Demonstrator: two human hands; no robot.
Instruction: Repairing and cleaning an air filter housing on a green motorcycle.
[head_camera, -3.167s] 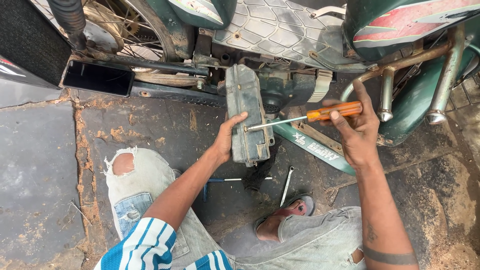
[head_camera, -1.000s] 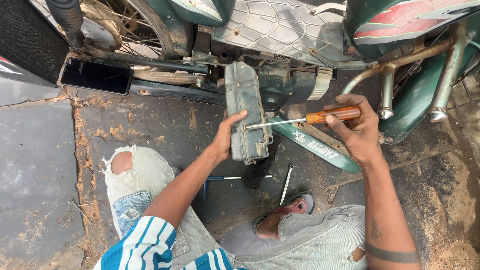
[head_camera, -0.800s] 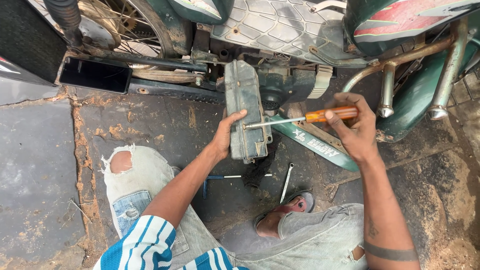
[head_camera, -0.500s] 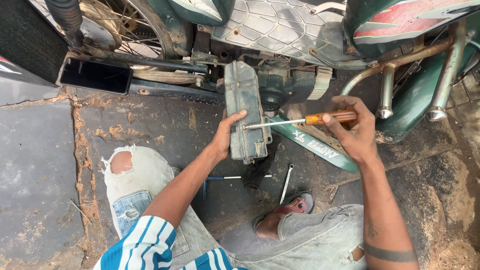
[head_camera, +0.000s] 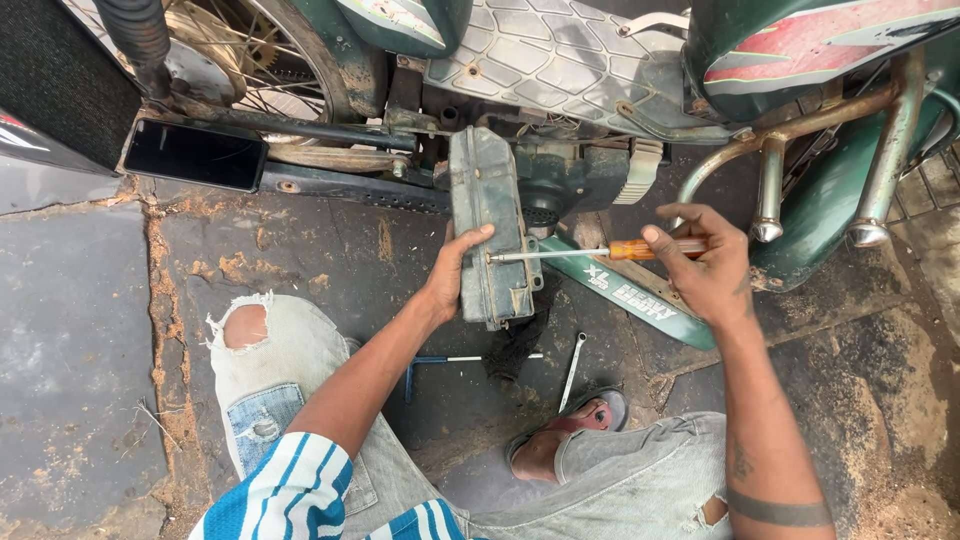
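A grey, dirty rectangular cover (head_camera: 487, 205) hangs at the side of a green moped (head_camera: 560, 70), just below its footboard. My left hand (head_camera: 457, 272) grips the cover's lower left edge. My right hand (head_camera: 706, 270) holds a screwdriver with an orange handle (head_camera: 650, 247). Its metal shaft runs left, and the tip meets the cover's front near my left thumb.
A small spanner (head_camera: 571, 357) and a blue-handled L-shaped key (head_camera: 440, 361) lie on the cracked stone ground by my sandalled foot (head_camera: 565, 440). A green side panel (head_camera: 620, 295) leans under the moped. Rusty crash bars (head_camera: 800, 150) stand at the right, a rear wheel (head_camera: 240, 50) at upper left.
My right hand and the screwdriver have shifted slightly, the handle turning in my fingers. My left hand stays on the cover.
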